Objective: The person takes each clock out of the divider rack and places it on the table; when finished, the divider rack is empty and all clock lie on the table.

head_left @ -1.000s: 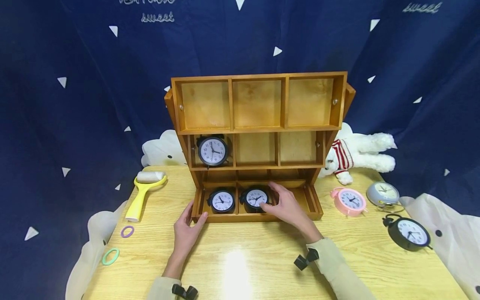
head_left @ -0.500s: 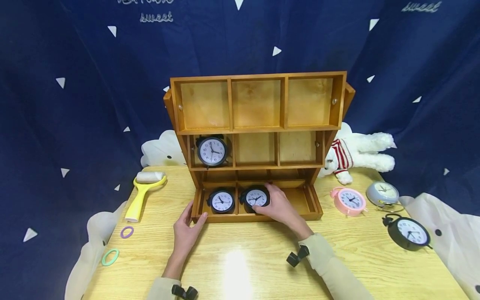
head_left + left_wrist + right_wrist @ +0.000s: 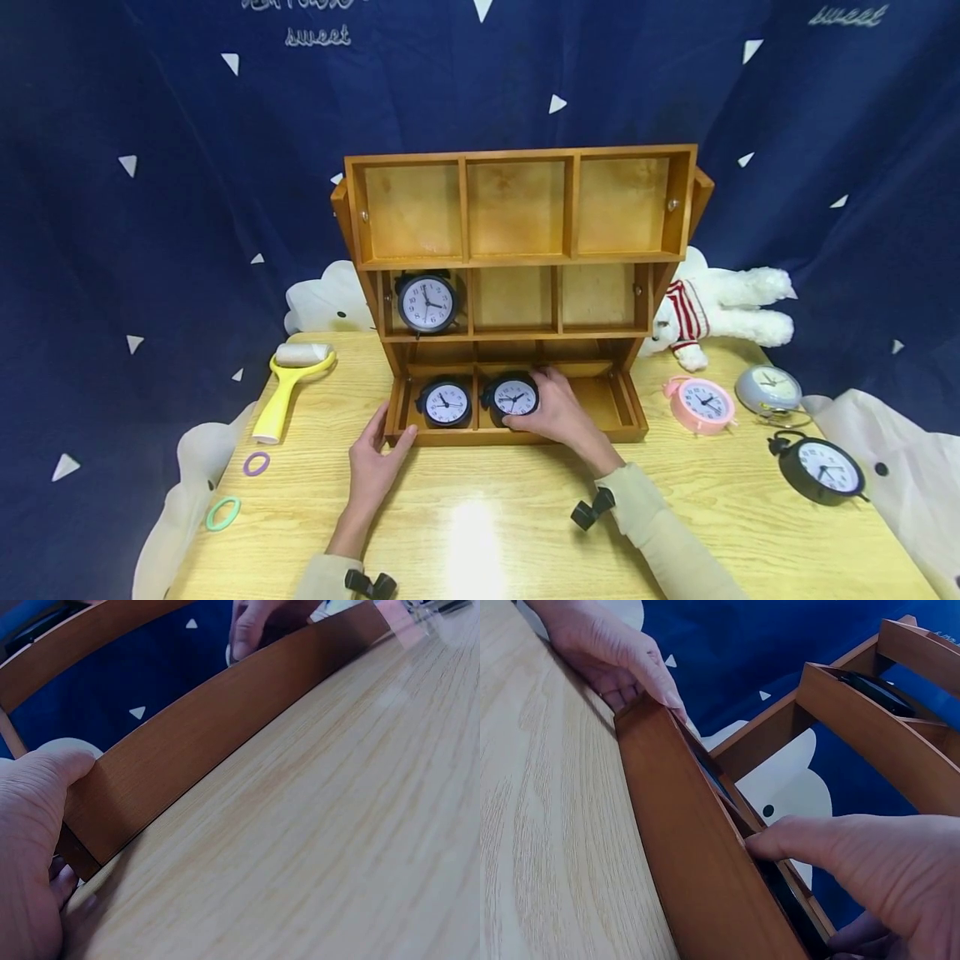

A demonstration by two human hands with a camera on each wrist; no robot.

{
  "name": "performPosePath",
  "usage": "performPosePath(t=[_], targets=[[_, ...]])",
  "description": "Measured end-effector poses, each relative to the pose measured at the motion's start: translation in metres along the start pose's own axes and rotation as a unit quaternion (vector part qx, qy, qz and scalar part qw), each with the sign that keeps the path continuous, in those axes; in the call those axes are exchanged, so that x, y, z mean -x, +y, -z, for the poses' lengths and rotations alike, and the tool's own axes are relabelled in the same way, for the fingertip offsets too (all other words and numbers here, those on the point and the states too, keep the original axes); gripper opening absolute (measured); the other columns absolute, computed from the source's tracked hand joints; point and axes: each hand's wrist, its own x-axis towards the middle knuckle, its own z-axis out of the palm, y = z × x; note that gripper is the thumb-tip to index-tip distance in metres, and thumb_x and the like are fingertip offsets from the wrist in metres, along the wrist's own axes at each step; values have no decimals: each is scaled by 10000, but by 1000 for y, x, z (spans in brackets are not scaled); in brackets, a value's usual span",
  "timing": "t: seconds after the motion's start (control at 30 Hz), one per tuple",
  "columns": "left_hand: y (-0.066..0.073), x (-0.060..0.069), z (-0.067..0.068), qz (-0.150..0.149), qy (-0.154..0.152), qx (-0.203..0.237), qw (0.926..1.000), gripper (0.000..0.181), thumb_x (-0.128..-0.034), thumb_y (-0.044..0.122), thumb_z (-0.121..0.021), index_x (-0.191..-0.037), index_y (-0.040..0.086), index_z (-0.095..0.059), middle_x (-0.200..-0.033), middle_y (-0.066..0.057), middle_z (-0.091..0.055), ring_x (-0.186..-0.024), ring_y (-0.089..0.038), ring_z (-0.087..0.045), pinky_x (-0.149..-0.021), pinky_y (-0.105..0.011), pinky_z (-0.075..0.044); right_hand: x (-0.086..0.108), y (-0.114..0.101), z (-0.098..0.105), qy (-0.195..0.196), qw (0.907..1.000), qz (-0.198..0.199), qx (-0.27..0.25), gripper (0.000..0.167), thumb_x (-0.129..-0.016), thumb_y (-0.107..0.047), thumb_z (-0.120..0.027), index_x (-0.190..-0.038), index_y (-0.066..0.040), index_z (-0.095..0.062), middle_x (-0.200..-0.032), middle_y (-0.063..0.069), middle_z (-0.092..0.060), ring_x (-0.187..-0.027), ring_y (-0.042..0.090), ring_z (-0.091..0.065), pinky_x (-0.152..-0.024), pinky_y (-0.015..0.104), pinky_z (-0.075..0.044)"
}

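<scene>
My left hand (image 3: pixel 372 467) grips the front left corner of the wooden shelf (image 3: pixel 517 437); in the left wrist view its thumb lies on the front board (image 3: pixel 195 720), fingers round the side. In the bottom tier's middle compartment, a black clock (image 3: pixel 514 397) lies face up. My right hand (image 3: pixel 558 414) holds this clock at its right side, thumb at the lower rim, fingers at the upper rim. The right wrist view shows the right hand (image 3: pixel 877 862) over the compartment, its fingertips partly hidden. Another black clock (image 3: pixel 446 404) sits in the bottom left compartment.
A third black clock (image 3: pixel 427 304) stands in the middle tier. Right of the shelf are a pink clock (image 3: pixel 702 405), a grey clock (image 3: pixel 768 387), a black clock (image 3: pixel 823 469) and a plush toy (image 3: pixel 731 308). Left are a yellow roller (image 3: pixel 275 408) and two rings (image 3: pixel 257 463).
My right hand has shifted left along the middle clock, its thumb now at the lower rim and its fingers closer round it. The left hand has stayed on the shelf corner.
</scene>
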Motion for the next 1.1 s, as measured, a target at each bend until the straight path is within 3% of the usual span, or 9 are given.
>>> performPosePath(t=[0.17,0.73,1.1], targets=[[0,0,1,-26,-27,16,10000,715,-930,232,-826,-1521,-3,-501,-1533,-228,-514,-1425,-361,-498,-1155,-331,-403,-1,3,-4,160,9996,192,134,792,-646,-413,-966,-1194,75,-669,-1285,242,-579,-1205,398,-524,-1000,524,-546],[5,1,-1,4,5,-15,10000,735,-915,214,-839,-1527,-2,-493,-1521,-239,-522,-1409,-359,-517,-1137,-307,-421,-3,9,-19,772,9967,85,-227,816,-597,-412,-955,-1190,63,-659,-1322,266,-575,-1249,426,-507,-1020,547,-538],[3,1,-1,6,-5,-63,10000,743,-915,224,-841,-1534,12,-490,-1538,-222,-509,-1427,-351,-497,-1147,-319,-412,3,5,-16,1119,9907,-51,-773,824,-612,-385,-965,-1225,36,-611,-1200,211,-617,-1073,372,-606,-914,528,-583]])
